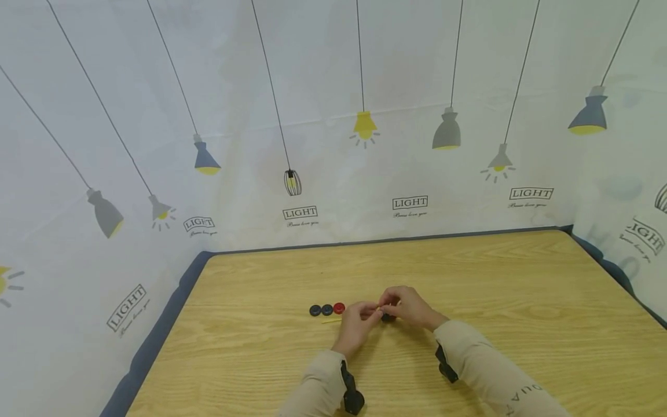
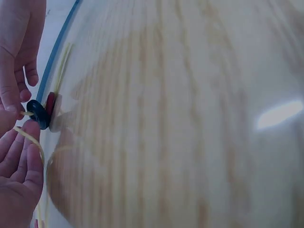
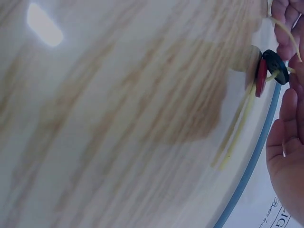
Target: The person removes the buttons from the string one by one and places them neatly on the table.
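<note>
In the head view my left hand [image 1: 356, 326] and right hand [image 1: 410, 307] meet, fingertips together, a little above the table. Both pinch a yellow cord [image 2: 35, 139]; it loops over the left hand's fingers. A short piece of cord comes out of a black button [image 3: 277, 67], right at the fingertips. Beside it hangs a red button [image 3: 261, 78], its face close to the black one. From these buttons two cord strands [image 3: 236, 128] trail off to the right, over the table.
Left of my hands, a dark button [image 1: 315, 310], a second dark button [image 1: 327, 310] and a red button [image 1: 339, 308] lie in a row on the wooden table [image 1: 250, 359]. A yellow strand [image 1: 330, 321] lies just in front of them. Lamp-printed cloth [image 1: 333, 156] stands behind the table.
</note>
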{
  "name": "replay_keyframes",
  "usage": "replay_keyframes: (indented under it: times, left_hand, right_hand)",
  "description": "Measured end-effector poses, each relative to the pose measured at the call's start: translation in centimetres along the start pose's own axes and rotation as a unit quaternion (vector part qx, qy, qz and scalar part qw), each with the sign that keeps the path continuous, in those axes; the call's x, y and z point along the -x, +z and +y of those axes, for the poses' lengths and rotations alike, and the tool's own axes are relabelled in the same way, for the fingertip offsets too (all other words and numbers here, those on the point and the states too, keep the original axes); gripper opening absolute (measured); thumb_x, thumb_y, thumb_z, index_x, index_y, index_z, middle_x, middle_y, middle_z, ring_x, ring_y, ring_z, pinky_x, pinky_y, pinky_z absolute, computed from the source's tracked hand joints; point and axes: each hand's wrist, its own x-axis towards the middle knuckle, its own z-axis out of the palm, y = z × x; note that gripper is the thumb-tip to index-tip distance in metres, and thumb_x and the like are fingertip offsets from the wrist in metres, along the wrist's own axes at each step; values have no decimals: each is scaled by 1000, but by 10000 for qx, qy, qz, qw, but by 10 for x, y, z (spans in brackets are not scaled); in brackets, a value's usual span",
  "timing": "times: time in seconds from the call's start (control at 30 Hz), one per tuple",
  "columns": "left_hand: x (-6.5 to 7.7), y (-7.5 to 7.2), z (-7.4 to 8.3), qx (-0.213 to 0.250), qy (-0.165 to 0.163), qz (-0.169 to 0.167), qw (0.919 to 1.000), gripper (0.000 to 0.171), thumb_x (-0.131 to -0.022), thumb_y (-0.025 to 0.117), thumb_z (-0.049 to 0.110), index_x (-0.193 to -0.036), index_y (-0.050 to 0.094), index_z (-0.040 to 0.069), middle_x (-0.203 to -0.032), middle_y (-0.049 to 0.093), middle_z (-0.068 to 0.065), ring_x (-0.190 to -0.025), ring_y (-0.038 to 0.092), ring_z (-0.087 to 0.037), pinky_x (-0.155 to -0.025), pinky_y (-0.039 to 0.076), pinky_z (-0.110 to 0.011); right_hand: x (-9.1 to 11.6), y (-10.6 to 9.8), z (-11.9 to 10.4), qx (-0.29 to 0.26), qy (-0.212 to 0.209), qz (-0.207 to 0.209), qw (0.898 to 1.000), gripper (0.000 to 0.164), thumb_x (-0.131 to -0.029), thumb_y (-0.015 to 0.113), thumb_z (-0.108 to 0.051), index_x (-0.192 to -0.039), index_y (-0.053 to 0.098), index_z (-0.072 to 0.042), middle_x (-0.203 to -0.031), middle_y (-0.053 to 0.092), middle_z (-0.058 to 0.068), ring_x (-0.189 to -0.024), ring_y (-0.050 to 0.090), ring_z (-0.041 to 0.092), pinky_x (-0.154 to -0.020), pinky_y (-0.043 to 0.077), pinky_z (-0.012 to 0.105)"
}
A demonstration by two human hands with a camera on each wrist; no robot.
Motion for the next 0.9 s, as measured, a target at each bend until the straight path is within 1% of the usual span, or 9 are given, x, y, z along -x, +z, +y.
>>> replay_keyframes:
  times: [0.1, 0.27, 0.37, 0.5, 0.6, 0.7, 0.8, 0.9]
  left_hand:
    - [1, 0, 2, 58, -123, 28, 9999, 19, -83, 62, 17, -91, 67, 1, -79, 65, -4, -69, 57, -8, -61, 46, -20]
    - [2, -3, 4, 82, -140, 82, 9998, 14, -84, 61, 14, -85, 69, 3, -70, 63, -3, -60, 52, -4, -54, 43, -19]
    - [2, -5, 5, 19, -100, 139, 9999, 13, -84, 61, 15, -83, 69, 4, -68, 62, 0, -57, 50, -3, -53, 41, -19]
    - [2, -5, 5, -30, -47, 214, 9998, 14, -84, 62, 17, -83, 69, 5, -68, 61, 3, -58, 51, -1, -54, 42, -18]
    - [1, -5, 5, -42, -13, 269, 9996, 14, -83, 62, 16, -83, 69, 4, -69, 62, 3, -59, 52, -1, -55, 43, -18]
    - [1, -5, 5, -50, -18, 323, 9995, 13, -83, 62, 15, -82, 68, 4, -70, 62, 2, -61, 52, -3, -55, 44, -19]
    - [1, -6, 5, -48, -25, 366, 9993, 12, -83, 62, 15, -82, 68, 5, -71, 62, 1, -62, 53, -4, -56, 44, -20]
    - [1, -6, 6, -18, -74, 361, 9993, 12, -83, 62, 16, -83, 68, 5, -71, 63, 1, -63, 54, -5, -57, 45, -20]
  right_hand:
    - [0, 0, -2, -56, 86, 6, 9999, 5, -82, 61, -4, -78, 61, -4, -70, 57, -2, -61, 52, 9, -52, 45, 23]
    - [0, 1, -2, -25, 129, -2, 9999, 4, -81, 63, -6, -78, 60, -4, -72, 57, -2, -63, 50, 10, -54, 44, 23]
    - [0, 2, 0, 33, 111, -2, 9999, 4, -80, 65, -6, -79, 61, -5, -74, 58, -2, -65, 50, 9, -56, 44, 22]
    - [0, 4, 6, 106, 122, 20, 9999, 6, -77, 66, -4, -82, 63, -4, -78, 60, 1, -66, 51, 9, -58, 44, 22]
    - [2, 6, 8, 160, 183, 44, 9997, 11, -76, 68, -5, -85, 63, -3, -80, 60, 3, -67, 52, 10, -59, 44, 23]
    - [4, 7, 8, 202, 279, -36, 9994, 19, -74, 71, -10, -90, 62, -3, -83, 60, 3, -70, 52, 12, -62, 43, 24]
    - [4, 7, 8, 295, 257, -159, 9991, 27, -72, 73, -13, -94, 62, -2, -85, 60, 4, -71, 51, 13, -63, 43, 24]
    - [4, 7, 7, 411, 238, -218, 9986, 30, -71, 74, -14, -96, 62, -1, -85, 60, 4, -71, 49, 12, -62, 42, 24]
